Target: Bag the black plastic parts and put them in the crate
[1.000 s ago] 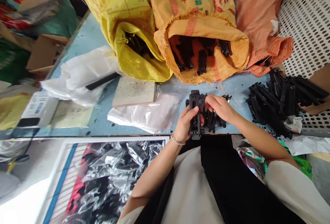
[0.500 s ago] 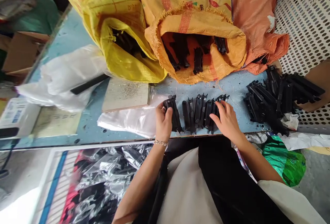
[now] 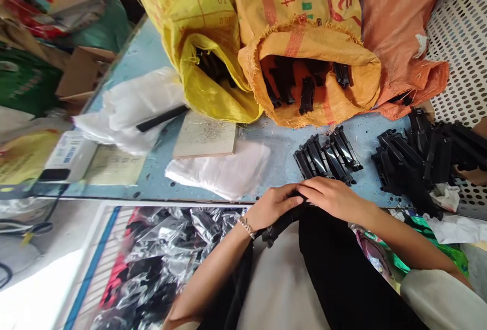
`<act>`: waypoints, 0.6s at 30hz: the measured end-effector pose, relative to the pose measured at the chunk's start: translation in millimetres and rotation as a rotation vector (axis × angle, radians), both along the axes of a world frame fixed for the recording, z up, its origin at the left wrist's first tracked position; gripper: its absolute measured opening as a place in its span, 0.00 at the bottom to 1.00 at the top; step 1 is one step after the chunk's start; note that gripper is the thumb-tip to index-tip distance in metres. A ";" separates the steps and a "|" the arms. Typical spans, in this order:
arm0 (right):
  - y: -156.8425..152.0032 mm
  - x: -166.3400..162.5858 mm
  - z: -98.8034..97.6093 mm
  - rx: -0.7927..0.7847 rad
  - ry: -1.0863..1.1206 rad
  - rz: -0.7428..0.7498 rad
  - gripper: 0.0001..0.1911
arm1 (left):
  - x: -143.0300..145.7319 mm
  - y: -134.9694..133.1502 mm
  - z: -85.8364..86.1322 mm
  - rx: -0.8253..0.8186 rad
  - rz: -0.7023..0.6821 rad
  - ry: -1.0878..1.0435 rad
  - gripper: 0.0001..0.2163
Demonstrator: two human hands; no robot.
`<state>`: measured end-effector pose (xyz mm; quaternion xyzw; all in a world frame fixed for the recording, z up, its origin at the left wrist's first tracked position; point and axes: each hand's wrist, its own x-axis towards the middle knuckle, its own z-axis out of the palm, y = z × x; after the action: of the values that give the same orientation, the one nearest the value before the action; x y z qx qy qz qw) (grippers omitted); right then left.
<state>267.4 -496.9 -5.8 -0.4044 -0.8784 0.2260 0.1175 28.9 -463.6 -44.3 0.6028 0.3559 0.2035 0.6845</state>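
Observation:
My left hand [image 3: 274, 205] is closed round a long black plastic part [image 3: 280, 227] at the table's front edge, close to my body. One end of that part sticks out below the hand, slanting down to the left. My right hand [image 3: 330, 196] meets the left one, its fingers pressed together over the part's other end; the grip is partly hidden. Just beyond the right hand, several similar black plastic parts [image 3: 326, 155] lie side by side in a slanted row on the blue table [image 3: 281, 168].
A pile of black parts [image 3: 414, 157] lies at the right. Behind stand a yellow sack [image 3: 213, 97], an orange sack [image 3: 315, 46] with black parts inside, and a reddish sack [image 3: 399, 36]. White plastic bags [image 3: 224, 170] and a board [image 3: 205, 135] are left. Wrapped items [image 3: 163, 254] sit below.
My left hand has drawn a black part from the row's left end toward my body. The right hand has left the row and joined it. The camera view has shifted left.

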 end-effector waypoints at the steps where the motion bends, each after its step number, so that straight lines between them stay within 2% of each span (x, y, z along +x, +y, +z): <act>1: -3.5 -1.0 -2.9 -0.018 -0.029 -0.004 0.15 | -0.9 0.6 -2.2 -0.038 0.042 -0.015 0.18; 3: -6.3 5.6 -10.9 -0.040 -0.035 -0.090 0.11 | 0.5 7.4 -14.9 -0.044 0.273 0.008 0.20; 5: -6.0 19.5 -18.4 -0.079 0.054 -0.231 0.10 | 4.8 18.6 -33.1 0.144 0.528 0.170 0.19; 6: -5.8 27.0 -21.5 -0.106 0.119 -0.316 0.10 | 7.2 24.5 -42.1 0.287 0.599 0.296 0.17; 8: -6.4 39.0 -27.0 -0.178 0.263 -0.501 0.10 | 9.8 34.8 -57.0 0.529 0.594 0.543 0.12; 10: -9.3 43.1 -32.6 -0.279 0.430 -0.684 0.10 | 6.6 42.0 -66.6 0.615 0.513 0.642 0.09; 12: -14.1 36.2 -38.0 -0.435 0.645 -0.808 0.13 | -3.0 45.8 -70.7 0.572 0.472 0.556 0.10; 14: -19.0 18.3 -41.9 -0.642 0.887 -0.840 0.16 | -16.0 46.7 -70.2 0.443 0.490 0.350 0.10; 18: -18.3 -38.5 -46.2 -1.016 1.237 -0.693 0.20 | -33.4 40.9 -59.7 0.087 0.633 0.008 0.16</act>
<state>228.9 -515.2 -52.1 -0.4568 -0.2773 0.7212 0.4409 -4.6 -422.7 -104.0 0.4917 0.5194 0.4193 0.5592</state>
